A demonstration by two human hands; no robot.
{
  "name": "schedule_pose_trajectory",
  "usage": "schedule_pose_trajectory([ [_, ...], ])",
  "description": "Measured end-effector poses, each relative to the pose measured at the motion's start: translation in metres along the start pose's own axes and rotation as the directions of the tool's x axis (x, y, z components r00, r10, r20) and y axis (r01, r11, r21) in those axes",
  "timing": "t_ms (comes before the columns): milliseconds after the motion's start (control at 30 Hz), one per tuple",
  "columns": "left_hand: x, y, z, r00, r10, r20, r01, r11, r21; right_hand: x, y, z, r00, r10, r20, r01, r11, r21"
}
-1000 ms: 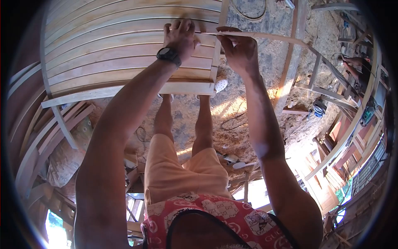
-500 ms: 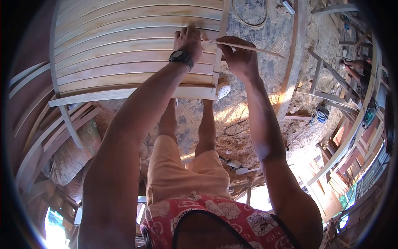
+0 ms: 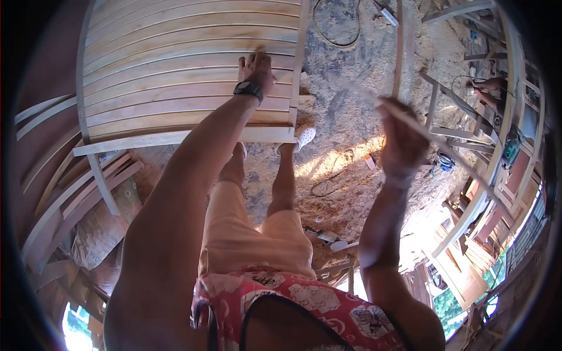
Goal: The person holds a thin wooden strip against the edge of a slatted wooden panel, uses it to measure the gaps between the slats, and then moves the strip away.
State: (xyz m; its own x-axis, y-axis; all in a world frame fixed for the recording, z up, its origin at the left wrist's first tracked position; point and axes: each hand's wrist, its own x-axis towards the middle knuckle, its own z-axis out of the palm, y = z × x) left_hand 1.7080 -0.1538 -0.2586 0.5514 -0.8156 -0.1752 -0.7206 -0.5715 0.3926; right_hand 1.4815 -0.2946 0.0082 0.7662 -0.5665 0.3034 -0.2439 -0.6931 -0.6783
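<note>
A slatted wooden panel (image 3: 187, 76) in a frame lies before me at the upper left. My left hand (image 3: 256, 73), with a black watch on its wrist, rests on the slats near the panel's right side; its fingers are bent, and whether they pinch anything is hidden. Off to the right of the panel, my right hand (image 3: 404, 137) is closed around a long thin wooden strip (image 3: 462, 165). The strip slants from upper left to lower right and is blurred by motion.
Another person's hand (image 3: 489, 88) shows at the far right, near a green power tool (image 3: 511, 150) on wooden framing. A looped cable (image 3: 338, 42) lies on the dusty floor. Stacked boards (image 3: 111, 181) stand at lower left.
My right hand has swung right and down, away from the panel, with the strip now steeply slanted. My left hand is still over the slats, slightly lower. The whole view has shifted a little.
</note>
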Motion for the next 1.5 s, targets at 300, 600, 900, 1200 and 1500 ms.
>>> schedule_pose_trajectory([
  [300, -0.089, -0.018, -0.037, 0.996, 0.085, 0.012, -0.085, 0.996, -0.028, -0.248, -0.091, -0.081, 0.737, 0.672, 0.071, -0.63, 0.721, -0.288],
  [600, -0.261, -0.046, -0.114, 0.886, 0.019, 0.463, -0.046, 0.998, 0.046, -0.22, -0.174, -0.136, 0.684, 0.69, -0.236, -0.728, 0.666, -0.165],
  [900, -0.24, -0.03, -0.182, 0.977, 0.04, 0.208, -0.008, 0.988, -0.152, -0.109, -0.158, -0.181, 0.84, 0.453, -0.3, -0.447, 0.89, 0.091],
  [1200, -0.222, 0.165, -0.281, 0.956, 0.069, 0.286, 0.247, 0.342, -0.907, -0.086, -0.102, -0.225, 0.806, 0.567, -0.171, -0.285, 0.625, 0.726],
  [1500, -0.218, 0.345, -0.335, 0.964, 0.261, 0.056, 0.015, 0.156, -0.988, -0.103, -0.056, -0.262, 0.725, 0.563, 0.396, -0.234, -0.339, 0.911],
])
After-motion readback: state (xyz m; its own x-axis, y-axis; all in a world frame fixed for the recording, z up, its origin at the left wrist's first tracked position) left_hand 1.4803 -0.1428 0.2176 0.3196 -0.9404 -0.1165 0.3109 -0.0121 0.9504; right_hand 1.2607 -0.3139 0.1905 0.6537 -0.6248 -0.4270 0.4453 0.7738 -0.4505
